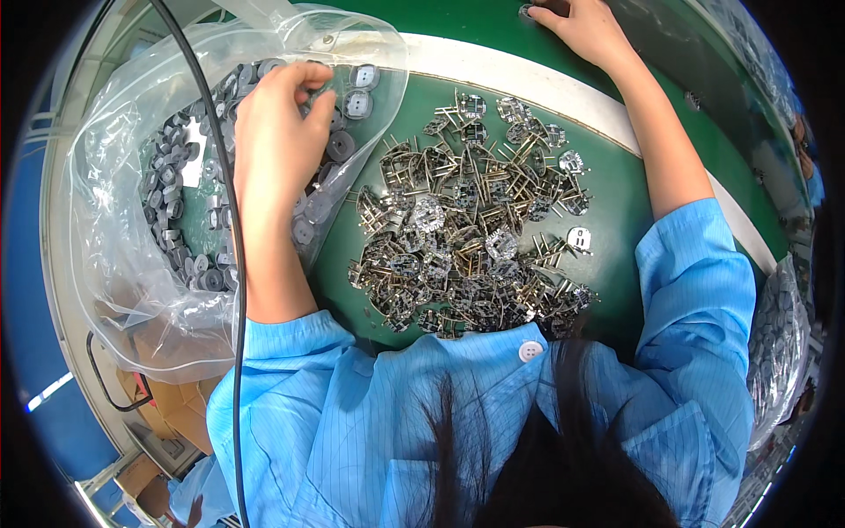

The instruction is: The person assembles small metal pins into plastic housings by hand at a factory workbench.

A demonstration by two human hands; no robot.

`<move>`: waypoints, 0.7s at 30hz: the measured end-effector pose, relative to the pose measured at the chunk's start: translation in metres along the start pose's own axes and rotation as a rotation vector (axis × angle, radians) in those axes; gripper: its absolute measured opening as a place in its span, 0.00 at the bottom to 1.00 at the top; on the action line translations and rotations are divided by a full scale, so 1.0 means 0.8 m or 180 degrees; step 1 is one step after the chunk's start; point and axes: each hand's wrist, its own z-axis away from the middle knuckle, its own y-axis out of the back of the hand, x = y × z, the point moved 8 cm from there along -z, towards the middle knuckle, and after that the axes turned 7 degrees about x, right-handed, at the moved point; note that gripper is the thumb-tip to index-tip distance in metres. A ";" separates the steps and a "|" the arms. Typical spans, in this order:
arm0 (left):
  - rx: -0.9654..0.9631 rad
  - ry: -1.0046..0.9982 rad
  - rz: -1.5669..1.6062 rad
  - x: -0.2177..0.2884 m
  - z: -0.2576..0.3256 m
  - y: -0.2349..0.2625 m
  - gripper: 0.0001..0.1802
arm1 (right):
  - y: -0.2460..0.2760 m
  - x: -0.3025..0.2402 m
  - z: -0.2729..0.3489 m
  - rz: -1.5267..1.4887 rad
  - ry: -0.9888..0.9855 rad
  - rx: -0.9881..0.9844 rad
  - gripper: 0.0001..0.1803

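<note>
My left hand (280, 145) hovers over a clear plastic bag (110, 238) filled with small grey round plastic housings (341, 145). Its fingers are loosely bent, with a gap between thumb and forefinger, and I see nothing held in them. At the far top edge, my right hand (588, 31) pinches a small dark grey round part (526, 12) between thumb and fingers; the frame's edge cuts off some of the hand. Between my arms lies a heap of small round circuit boards (458, 229) with metal pins, piled loosely on the green tabletop (607, 255).
A white curved strip (519, 75) crosses the green surface beyond the heap. A black cable (236, 370) hangs down beside my left arm. Another clear bag of grey parts (779, 343) stands at the right. Cardboard boxes (189, 409) sit below the left side.
</note>
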 end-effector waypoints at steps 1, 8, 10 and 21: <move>-0.0156 0.0013 -0.0233 -0.005 0.003 0.001 0.15 | 0.012 -0.012 0.000 -0.0031 0.0332 0.0421 0.14; 0.0243 -0.0588 -0.1416 0.022 0.004 -0.033 0.26 | 0.000 -0.107 0.037 -0.1166 0.0899 -0.0454 0.10; 0.0292 -0.0702 -0.1386 0.022 0.001 -0.036 0.27 | -0.010 -0.124 0.055 -0.1253 0.0978 -0.0962 0.10; -0.0791 0.1203 0.3584 0.037 0.019 -0.072 0.21 | -0.025 -0.147 0.090 -0.0876 0.1416 -0.1766 0.15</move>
